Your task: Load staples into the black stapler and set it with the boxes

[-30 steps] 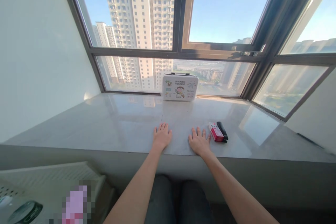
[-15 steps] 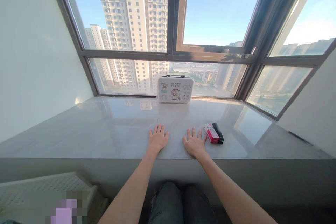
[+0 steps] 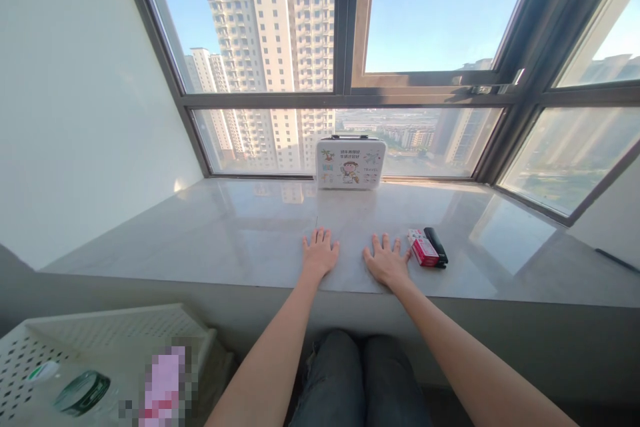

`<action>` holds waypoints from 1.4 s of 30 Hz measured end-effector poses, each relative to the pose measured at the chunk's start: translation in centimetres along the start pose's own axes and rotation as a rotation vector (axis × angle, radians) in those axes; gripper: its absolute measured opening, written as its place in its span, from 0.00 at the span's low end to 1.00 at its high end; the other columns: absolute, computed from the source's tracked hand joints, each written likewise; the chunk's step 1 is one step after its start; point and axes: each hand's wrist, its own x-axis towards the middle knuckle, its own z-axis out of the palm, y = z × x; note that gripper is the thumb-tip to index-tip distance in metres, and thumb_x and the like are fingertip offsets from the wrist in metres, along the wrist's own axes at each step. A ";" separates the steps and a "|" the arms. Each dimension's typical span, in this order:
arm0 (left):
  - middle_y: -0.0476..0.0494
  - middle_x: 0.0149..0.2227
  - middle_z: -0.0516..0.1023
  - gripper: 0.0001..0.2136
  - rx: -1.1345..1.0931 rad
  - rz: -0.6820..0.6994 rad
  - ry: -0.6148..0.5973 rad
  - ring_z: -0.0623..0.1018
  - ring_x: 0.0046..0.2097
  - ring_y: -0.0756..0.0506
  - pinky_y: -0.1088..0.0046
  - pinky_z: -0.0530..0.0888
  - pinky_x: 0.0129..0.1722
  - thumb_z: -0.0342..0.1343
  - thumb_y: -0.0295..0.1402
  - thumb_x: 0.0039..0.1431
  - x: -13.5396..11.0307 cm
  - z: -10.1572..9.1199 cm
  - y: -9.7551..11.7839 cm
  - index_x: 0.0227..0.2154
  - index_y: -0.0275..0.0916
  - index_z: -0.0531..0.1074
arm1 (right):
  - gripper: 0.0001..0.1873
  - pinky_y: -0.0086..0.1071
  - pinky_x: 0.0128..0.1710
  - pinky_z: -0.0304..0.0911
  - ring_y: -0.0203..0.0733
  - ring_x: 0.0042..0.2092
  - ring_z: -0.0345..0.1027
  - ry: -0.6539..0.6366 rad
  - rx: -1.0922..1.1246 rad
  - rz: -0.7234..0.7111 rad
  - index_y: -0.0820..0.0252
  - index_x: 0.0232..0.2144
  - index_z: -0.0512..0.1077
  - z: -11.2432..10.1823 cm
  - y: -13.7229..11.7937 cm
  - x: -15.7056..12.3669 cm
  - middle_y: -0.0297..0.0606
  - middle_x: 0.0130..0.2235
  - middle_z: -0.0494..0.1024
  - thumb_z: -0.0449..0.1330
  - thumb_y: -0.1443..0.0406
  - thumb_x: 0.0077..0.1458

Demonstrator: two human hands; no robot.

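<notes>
My left hand (image 3: 321,256) lies flat on the pale, glossy window sill (image 3: 225,233), fingers spread, holding nothing. To its right, my right hand (image 3: 387,261) also rests palm down with its fingers apart. Close beside the right thumb lies a small red and white box (image 3: 423,250). A black stapler (image 3: 436,246) lies along the right side of that box, touching or nearly touching it. Farther back, a white case (image 3: 351,164) printed with cartoon pictures and a dark handle on top stands upright against the window.
Dark window frames (image 3: 260,101) bound the sill at the back. A thin dark stick-like object (image 3: 617,260) lies at the far right by the wall. Below the sill at left stands a perforated white basket (image 3: 115,317) with a clear plastic bottle (image 3: 83,392) and a blurred-out pink item inside.
The camera view has turned a little to the left, so everything appears shifted right and more of the basket shows. Both hands stay in place on the sill.
</notes>
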 end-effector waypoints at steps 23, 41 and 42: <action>0.49 0.73 0.45 0.32 0.026 -0.074 0.009 0.42 0.72 0.39 0.47 0.37 0.69 0.27 0.52 0.67 -0.1 0.1 0.7 0.69 0.47 0.50 | 0.41 0.69 0.61 0.28 0.69 0.69 0.27 0.026 -0.005 -0.007 0.49 0.71 0.47 1.5 0.7 1.2 0.43 0.72 0.41 0.35 0.41 0.63; 0.44 0.73 0.43 0.35 0.069 -0.017 -0.033 0.42 0.72 0.35 0.41 0.39 0.67 0.27 0.56 0.65 2.3 0.8 0.0 0.70 0.45 0.49 | 0.42 0.68 0.61 0.24 0.68 0.70 0.25 -0.018 -0.032 -0.020 0.51 0.71 0.45 1.2 0.3 2.2 0.44 0.72 0.39 0.34 0.41 0.62; 0.44 0.73 0.43 0.36 0.071 -0.015 -0.034 0.41 0.72 0.35 0.41 0.39 0.67 0.27 0.57 0.65 2.5 0.9 0.0 0.70 0.46 0.49 | 0.42 0.68 0.61 0.24 0.68 0.70 0.25 -0.023 -0.035 -0.020 0.51 0.71 0.45 1.2 0.3 2.4 0.43 0.72 0.38 0.34 0.41 0.62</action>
